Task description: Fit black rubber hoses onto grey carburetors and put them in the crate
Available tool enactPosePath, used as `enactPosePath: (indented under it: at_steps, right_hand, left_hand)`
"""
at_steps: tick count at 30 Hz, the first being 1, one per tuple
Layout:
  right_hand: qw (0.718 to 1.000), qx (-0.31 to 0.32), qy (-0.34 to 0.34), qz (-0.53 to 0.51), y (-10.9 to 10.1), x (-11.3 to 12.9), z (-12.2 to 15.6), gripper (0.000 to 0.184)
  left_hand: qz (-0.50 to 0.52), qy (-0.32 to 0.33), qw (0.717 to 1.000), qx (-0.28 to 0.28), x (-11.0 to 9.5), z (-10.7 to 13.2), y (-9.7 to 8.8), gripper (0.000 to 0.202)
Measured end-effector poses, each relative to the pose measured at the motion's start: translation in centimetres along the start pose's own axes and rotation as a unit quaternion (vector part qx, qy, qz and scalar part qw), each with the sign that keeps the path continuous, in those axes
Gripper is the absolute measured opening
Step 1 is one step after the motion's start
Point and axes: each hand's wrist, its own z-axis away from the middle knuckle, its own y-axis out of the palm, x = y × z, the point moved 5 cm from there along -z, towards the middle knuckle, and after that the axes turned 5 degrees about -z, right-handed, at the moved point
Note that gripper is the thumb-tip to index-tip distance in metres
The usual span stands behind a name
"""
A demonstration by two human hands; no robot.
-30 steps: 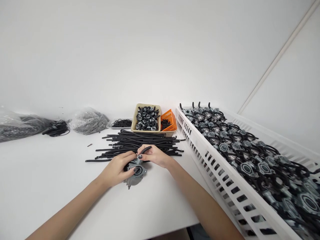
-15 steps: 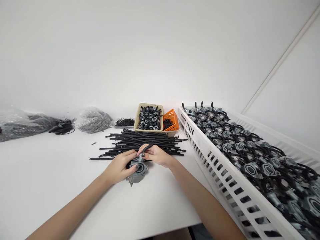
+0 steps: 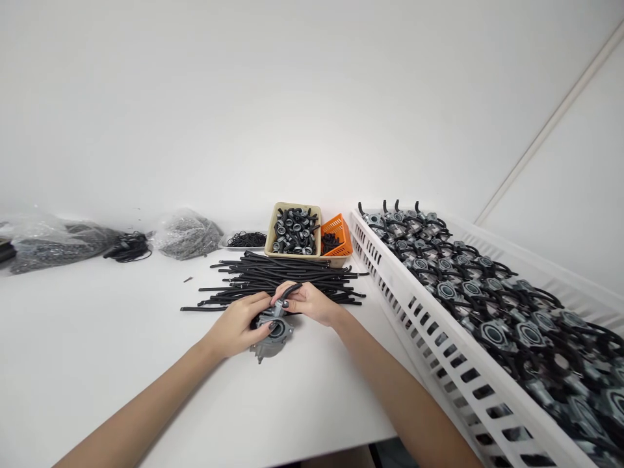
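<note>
One metal part (image 3: 271, 347) is in work just above the near middle of the table (image 3: 121, 312): the left hand (image 3: 242, 327) grips its body, thumb on the round opening, while the right hand (image 3: 311, 304) pinches a short black tube (image 3: 292, 290) at the part's top. The tube looks joined there, though fingers hide whether it sits fully home. Much seems done: the long white crate (image 3: 392, 276) on the right holds rows of similar parts with black tubes on them. Plenty appears left, too, with a heap of loose black hoses (image 3: 253, 265) just beyond the hands and a cream tub (image 3: 292, 256) full of small pieces behind it, beside an orange basket (image 3: 345, 239). The white tabletop also bears clear plastic bags (image 3: 188, 237) on the left, along a plain pale wall (image 3: 292, 110); the light is even.
</note>
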Motion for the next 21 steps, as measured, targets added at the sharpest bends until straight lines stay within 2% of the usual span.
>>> enactPosePath:
  at_steps: [11,16,21]
  right_hand:
    - [1.000,-0.025,-0.013,0.010,0.3,-0.6,-0.5,0.038]
    - [0.998,-0.013,-0.025,0.054,0.0,1.2,0.1,0.035]
    - [0.984,0.010,-0.055,0.171,-0.9,2.9,0.5,0.026]
  left_hand:
    - [0.011,0.009,1.000,-0.007,0.0,0.0,-0.3,0.035]
    - [-0.015,0.013,1.000,-0.007,-0.1,0.0,-0.2,0.037]
    - [-0.014,0.019,1.000,-0.006,-0.6,-0.1,-0.2,0.033]
